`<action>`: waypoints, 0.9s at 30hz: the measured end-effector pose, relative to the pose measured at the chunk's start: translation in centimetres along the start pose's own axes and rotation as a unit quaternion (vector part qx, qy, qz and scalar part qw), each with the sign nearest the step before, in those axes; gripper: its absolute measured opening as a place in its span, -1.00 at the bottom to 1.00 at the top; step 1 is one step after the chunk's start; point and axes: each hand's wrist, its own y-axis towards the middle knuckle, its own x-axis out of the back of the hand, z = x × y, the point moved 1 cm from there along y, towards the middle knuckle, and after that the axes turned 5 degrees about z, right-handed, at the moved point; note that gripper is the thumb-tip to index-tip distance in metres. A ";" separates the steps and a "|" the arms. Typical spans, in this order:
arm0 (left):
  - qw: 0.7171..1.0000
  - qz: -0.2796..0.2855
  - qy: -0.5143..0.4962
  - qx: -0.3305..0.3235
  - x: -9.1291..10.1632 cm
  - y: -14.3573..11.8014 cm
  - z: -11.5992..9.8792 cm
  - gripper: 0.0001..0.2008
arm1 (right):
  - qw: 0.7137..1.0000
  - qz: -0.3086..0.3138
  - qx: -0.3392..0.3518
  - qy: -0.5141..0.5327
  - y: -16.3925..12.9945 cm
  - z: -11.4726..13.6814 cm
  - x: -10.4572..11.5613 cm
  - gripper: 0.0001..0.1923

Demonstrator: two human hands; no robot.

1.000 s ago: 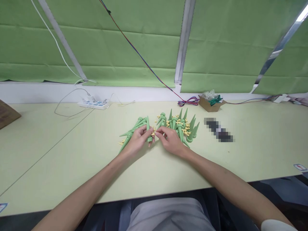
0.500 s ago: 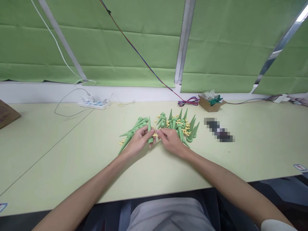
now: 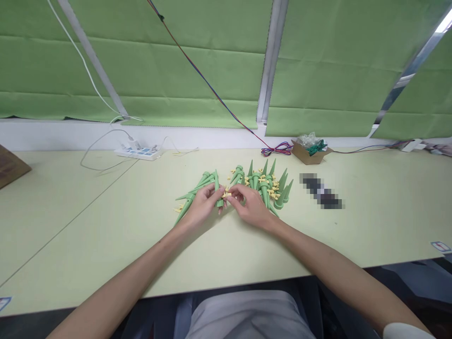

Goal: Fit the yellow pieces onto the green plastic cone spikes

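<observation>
Nearest the camera, two bare forearms reach forward over the near edge of the pale yellow-green tabletop (image 3: 106, 226) and meet at its middle. The left hand (image 3: 201, 207) has its fingers curled round a green pointed plastic cone spike (image 3: 217, 188), which stands nearly upright in the grip with its tip pointing away from the person. The right hand (image 3: 250, 205) is just beside it, thumb and forefinger pinched together on a small yellow plastic piece (image 3: 226, 194) held right against the side of that spike; whether the piece is already seated in the spike cannot be told. Behind the left hand lies a loose pile of green spikes (image 3: 197, 187) lying flat on the table, tips mostly pointing left, with a few yellow bits near its near end. Behind the right hand is a second heap of green spikes with yellow pieces (image 3: 266, 183), many of them pointing up and away. Right of that heap lies a blurred-out dark object (image 3: 321, 190). Farther back, near the wall, sit a small brown cardboard box (image 3: 310, 153) holding green and clear material, a coil of red and blue wire (image 3: 277, 149), and at the left a white power strip (image 3: 137, 152) with its white cable. Green roller blinds (image 3: 176, 61) cover the windows behind.
</observation>
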 end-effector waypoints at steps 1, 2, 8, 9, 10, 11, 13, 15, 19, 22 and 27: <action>1.000 -0.001 0.000 0.000 0.0 0.0 0.0 -0.67 | 1.000 0.001 0.001 0.000 0.0 -0.1 0.0 -0.91; 1.000 -0.002 0.000 0.001 0.0 0.0 0.0 -0.67 | 1.000 0.003 0.001 0.000 0.0 -0.1 0.0 -0.91; 1.000 0.005 0.005 0.010 -0.1 -0.1 -0.2 -0.66 | 1.000 0.020 -0.010 0.012 0.0 -0.2 0.0 -0.88; 1.000 0.006 0.005 0.011 -0.1 -0.2 -0.3 -0.65 | 1.000 0.021 -0.013 0.010 0.0 -0.2 0.0 -0.86; 1.000 0.006 0.006 0.011 -0.1 -0.2 -0.3 -0.65 | 1.000 0.022 -0.015 0.006 0.0 -0.2 0.0 -0.84; 1.000 0.006 0.006 0.011 -0.2 -0.2 -0.4 -0.65 | 1.000 0.023 -0.018 -0.001 0.0 -0.1 0.0 -0.82; 1.000 0.008 0.007 0.010 -0.2 -0.2 -0.4 -0.65 | 0.999 0.023 -0.022 -0.016 0.1 -0.1 0.0 -0.79; 1.000 0.010 0.008 0.009 -0.2 -0.2 -0.4 -0.65 | 0.999 0.022 -0.021 -0.027 0.1 -0.1 0.0 -0.75; 1.000 0.010 0.011 0.014 -0.4 -0.2 -0.6 -0.66 | 0.998 0.020 -0.014 -0.053 0.1 -0.3 0.0 -0.67; 1.000 0.009 0.007 0.020 -0.5 -0.3 -0.7 -0.67 | 0.997 0.021 -0.014 -0.071 0.1 -0.5 -0.1 -0.62; 1.000 0.013 0.000 0.015 -0.4 -0.1 -0.2 -0.68 | 0.997 0.017 -0.031 -0.065 0.1 -0.5 0.0 -0.55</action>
